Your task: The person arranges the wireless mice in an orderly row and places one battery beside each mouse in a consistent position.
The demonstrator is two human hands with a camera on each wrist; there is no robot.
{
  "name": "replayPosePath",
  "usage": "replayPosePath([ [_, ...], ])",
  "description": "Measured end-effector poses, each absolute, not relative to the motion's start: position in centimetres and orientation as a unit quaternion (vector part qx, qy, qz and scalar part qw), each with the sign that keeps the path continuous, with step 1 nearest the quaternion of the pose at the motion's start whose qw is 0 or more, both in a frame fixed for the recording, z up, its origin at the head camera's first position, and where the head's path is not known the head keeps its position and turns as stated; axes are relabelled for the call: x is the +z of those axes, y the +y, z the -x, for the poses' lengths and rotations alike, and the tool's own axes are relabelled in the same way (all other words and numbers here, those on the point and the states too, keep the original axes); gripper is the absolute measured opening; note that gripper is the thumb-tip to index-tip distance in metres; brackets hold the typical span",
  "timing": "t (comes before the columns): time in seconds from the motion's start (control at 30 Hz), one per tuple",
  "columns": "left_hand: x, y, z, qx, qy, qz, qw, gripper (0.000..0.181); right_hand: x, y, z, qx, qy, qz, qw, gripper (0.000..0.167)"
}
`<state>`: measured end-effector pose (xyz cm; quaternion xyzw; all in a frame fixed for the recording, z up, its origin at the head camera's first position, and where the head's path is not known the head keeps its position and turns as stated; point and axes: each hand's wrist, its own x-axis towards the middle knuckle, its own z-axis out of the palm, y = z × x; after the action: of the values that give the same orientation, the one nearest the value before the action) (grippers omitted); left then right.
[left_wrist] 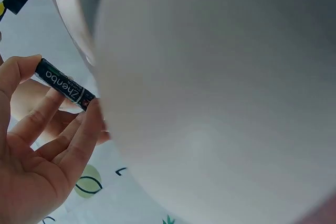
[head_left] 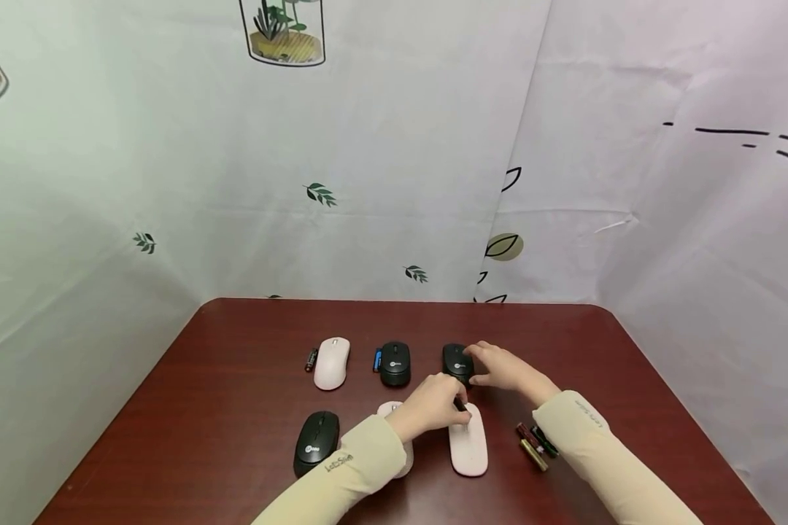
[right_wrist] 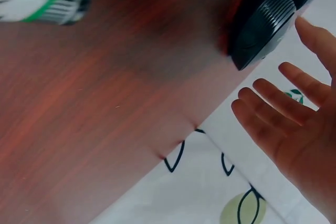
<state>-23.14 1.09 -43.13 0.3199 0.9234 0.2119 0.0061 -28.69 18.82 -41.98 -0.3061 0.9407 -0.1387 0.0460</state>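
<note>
My left hand (head_left: pixel 433 405) is above the white mouse (head_left: pixel 468 448) at the front right and pinches a dark battery (head_left: pixel 460 403) between thumb and fingertips. The left wrist view shows that battery (left_wrist: pixel 65 84) with white lettering on its side. My right hand (head_left: pixel 504 370) is beside the right edge of a black mouse (head_left: pixel 456 361) in the back row. Its fingers (right_wrist: pixel 265 114) are spread and nearly straight, with nothing held; whether they touch the mouse I cannot tell. Another white mouse (head_left: pixel 403 461) is partly hidden under my left forearm.
Several loose batteries (head_left: pixel 533 453) lie near my right sleeve. In the back row are a white mouse (head_left: pixel 331 363) with a dark battery (head_left: pixel 311 359) and a black mouse (head_left: pixel 395 364) with a blue battery (head_left: pixel 377 360). A black mouse (head_left: pixel 317 441) sits front left on the table (head_left: pixel 171 452).
</note>
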Motion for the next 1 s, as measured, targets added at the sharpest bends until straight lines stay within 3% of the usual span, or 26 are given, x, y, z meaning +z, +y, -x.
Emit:
replayPosePath([
  [0.63,-42.8,-3.1,25.5,0.243,0.939,-0.242,0.035,0.019,-41.8,15.7,30.8,-0.114,0.948,0.262,0.140,0.057],
  [1.0,-42.6,-3.3,26.2,0.214,0.947,-0.240,0.016,0.017,-41.2,15.6,31.8,-0.086,0.947,0.261,0.167,0.060],
])
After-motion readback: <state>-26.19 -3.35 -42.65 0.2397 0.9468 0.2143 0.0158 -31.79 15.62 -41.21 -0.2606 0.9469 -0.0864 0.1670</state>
